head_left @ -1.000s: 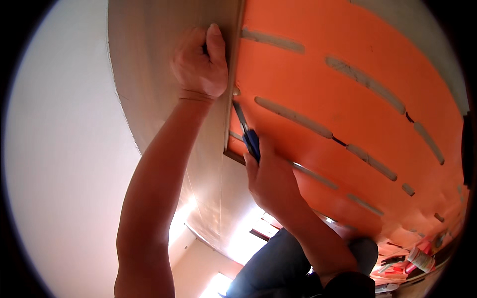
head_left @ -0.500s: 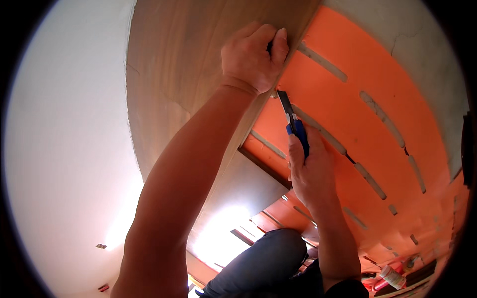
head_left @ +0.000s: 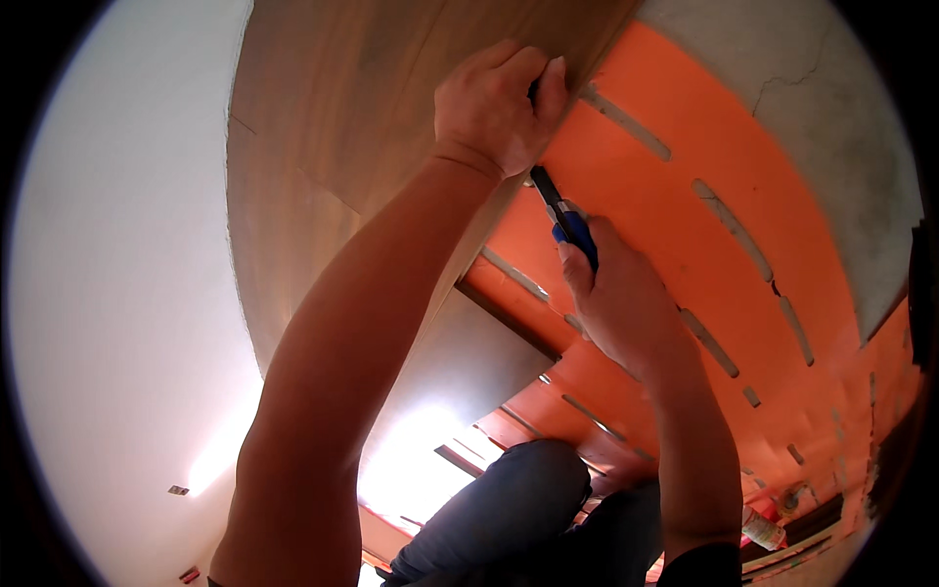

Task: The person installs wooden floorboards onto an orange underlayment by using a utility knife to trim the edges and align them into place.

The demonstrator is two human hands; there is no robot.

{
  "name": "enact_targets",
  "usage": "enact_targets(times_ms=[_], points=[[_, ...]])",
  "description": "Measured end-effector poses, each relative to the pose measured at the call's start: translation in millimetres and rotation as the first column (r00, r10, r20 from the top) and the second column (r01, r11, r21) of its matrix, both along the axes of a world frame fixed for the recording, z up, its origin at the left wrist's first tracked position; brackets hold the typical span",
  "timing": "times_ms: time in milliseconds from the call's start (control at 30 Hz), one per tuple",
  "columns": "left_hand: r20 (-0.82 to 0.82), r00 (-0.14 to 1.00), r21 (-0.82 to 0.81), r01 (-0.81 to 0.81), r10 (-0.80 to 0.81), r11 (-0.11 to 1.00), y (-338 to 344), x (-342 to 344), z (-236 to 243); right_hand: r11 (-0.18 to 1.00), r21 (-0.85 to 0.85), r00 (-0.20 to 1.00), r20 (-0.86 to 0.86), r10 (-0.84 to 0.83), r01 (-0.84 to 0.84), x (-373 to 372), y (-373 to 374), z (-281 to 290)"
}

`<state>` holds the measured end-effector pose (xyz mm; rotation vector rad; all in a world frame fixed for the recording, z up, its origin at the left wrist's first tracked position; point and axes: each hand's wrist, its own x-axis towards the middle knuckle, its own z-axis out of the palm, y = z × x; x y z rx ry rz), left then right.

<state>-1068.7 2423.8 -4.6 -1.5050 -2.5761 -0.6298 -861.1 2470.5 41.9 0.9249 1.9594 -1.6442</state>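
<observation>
My left hand (head_left: 497, 106) is closed in a fist on top of the wood floorboards (head_left: 342, 117), close to their right edge. Something small and dark shows between its thumb and fingers, too little of it to name. In my right hand (head_left: 616, 293) is a blue and black utility knife (head_left: 574, 233), gripped around its handle. The knife's dark front end points up and left, and its tip lies at the edge of the boards, just below my left wrist. Orange underlayment (head_left: 626, 205) with elongated slots runs under and beside the knife.
A white wall (head_left: 117, 245) borders the boards on the left. Bare cracked concrete (head_left: 792, 88) lies at the upper right. My bent knee (head_left: 548, 470) is at the bottom, near a shiny, light-struck board (head_left: 489, 342). A roll-like item (head_left: 763, 528) rests at the lower right.
My right hand and the knife have shifted slightly left and up, toward the board edge. The left hand keeps its place and fist. The view has turned a little.
</observation>
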Motion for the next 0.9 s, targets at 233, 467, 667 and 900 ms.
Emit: enact_targets(times_ms=[233,467,667,900], points=[[-0.001,1.000,-0.001,0.013,-0.013,1.000,1,0,1,0.993,-0.086,0.994,0.069,0.084,-0.078,-5,19,5],[-0.006,1.000,-0.003,0.022,-0.022,1.000,1,0,-1,0.986,-0.003,0.983,0.076,0.166,-0.166,-2,24,6],[0.035,0.999,0.003,0.029,-0.030,1.000,0,-1,-1,0.966,-0.126,0.968,0.089,0.236,-0.225,-7,40,8],[0.040,0.998,0.015,0.040,-0.041,0.999,-1,-4,-2,0.958,-0.107,0.956,0.096,0.276,-0.266,-6,40,5]])
